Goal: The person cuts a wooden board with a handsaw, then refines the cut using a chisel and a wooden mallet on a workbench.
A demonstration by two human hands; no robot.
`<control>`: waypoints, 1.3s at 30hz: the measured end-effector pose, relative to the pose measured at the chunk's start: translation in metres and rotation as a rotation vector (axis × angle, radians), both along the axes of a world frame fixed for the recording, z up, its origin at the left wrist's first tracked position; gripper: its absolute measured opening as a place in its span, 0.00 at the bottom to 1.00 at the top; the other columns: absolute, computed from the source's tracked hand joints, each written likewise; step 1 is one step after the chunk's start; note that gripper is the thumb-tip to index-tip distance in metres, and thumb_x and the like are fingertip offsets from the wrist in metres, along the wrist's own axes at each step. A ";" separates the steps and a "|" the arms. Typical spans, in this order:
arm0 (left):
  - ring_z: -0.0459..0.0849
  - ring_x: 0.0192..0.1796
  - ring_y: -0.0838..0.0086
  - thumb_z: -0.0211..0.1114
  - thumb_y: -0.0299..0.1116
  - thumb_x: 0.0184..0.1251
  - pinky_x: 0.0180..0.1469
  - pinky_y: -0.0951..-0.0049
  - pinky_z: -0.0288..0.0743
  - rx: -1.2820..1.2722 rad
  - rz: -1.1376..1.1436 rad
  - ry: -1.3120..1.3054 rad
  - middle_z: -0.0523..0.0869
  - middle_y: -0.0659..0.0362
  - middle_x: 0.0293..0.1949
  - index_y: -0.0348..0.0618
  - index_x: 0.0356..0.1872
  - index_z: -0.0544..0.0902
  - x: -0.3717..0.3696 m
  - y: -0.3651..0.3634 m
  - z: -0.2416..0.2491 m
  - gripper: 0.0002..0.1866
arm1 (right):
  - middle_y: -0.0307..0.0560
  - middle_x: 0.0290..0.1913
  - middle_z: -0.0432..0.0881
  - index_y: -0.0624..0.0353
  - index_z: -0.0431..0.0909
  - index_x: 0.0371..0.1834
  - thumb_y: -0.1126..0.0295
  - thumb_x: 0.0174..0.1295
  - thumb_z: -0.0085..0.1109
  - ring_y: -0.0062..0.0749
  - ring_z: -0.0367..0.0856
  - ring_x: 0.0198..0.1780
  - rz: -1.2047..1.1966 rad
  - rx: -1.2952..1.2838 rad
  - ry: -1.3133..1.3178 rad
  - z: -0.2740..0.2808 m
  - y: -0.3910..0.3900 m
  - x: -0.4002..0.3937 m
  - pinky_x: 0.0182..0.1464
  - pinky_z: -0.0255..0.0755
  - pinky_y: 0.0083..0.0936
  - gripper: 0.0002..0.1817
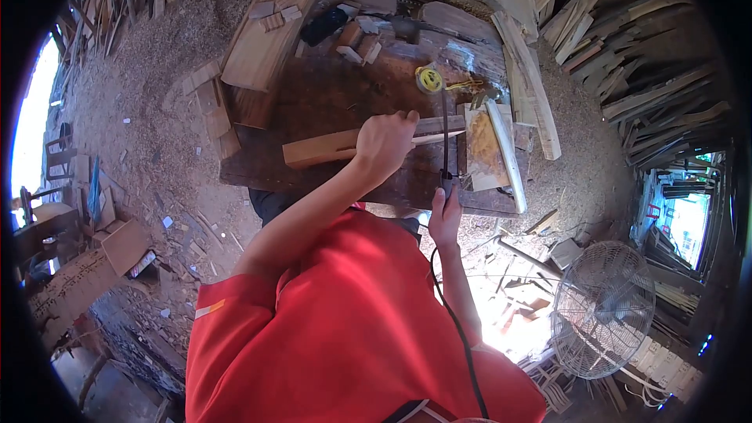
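My left hand point(384, 145) is closed over a long piece of wood point(317, 150), which lies slanting across the dark workbench. A narrow pale strip of wood point(439, 138) shows to the right of that hand. My right hand point(445, 218), near the bench's front edge, is closed round the black handle of a long thin rod-like tool point(446, 129). The rod points away from me and crosses the pale strip; its exact kind cannot be made out. Beyond its far end lies a yellow roll point(428, 79). My left fingertips are partly hidden.
The dark workbench point(337, 98) carries small wood blocks point(360, 39), a black object point(323, 26), planks point(270, 31) and a stained board point(486, 145) with a white strip point(507, 157). A black cord point(458, 325) hangs along my right side. A fan point(603, 309) stands right; timber point(666, 94) is stacked beyond.
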State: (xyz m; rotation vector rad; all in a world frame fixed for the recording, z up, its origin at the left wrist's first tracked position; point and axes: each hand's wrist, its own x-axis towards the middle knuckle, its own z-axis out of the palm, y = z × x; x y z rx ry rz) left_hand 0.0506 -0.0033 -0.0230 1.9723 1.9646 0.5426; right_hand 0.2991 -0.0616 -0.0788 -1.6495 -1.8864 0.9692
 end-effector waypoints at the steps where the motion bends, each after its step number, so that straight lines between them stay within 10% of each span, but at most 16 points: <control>1: 0.94 0.41 0.56 0.82 0.42 0.58 0.41 0.58 0.88 0.006 -0.005 -0.002 0.91 0.53 0.39 0.43 0.47 0.83 0.000 0.000 0.000 0.22 | 0.68 0.31 0.84 0.69 0.75 0.62 0.57 0.84 0.49 0.71 0.86 0.35 -0.002 -0.004 0.007 0.002 0.001 -0.001 0.37 0.73 0.58 0.22; 35: 0.95 0.40 0.58 0.85 0.42 0.54 0.42 0.62 0.88 -0.017 -0.006 -0.001 0.93 0.54 0.36 0.44 0.44 0.86 -0.008 0.008 0.006 0.22 | 0.65 0.30 0.83 0.67 0.76 0.62 0.58 0.83 0.51 0.70 0.85 0.33 -0.029 0.059 -0.029 -0.007 0.001 0.001 0.36 0.74 0.54 0.21; 39: 0.95 0.41 0.58 0.84 0.43 0.54 0.42 0.60 0.88 0.013 -0.009 -0.019 0.93 0.53 0.36 0.44 0.45 0.86 -0.008 0.007 0.002 0.22 | 0.51 0.23 0.75 0.66 0.76 0.53 0.58 0.85 0.49 0.44 0.75 0.22 -0.042 0.200 0.070 -0.008 -0.001 -0.002 0.28 0.66 0.42 0.18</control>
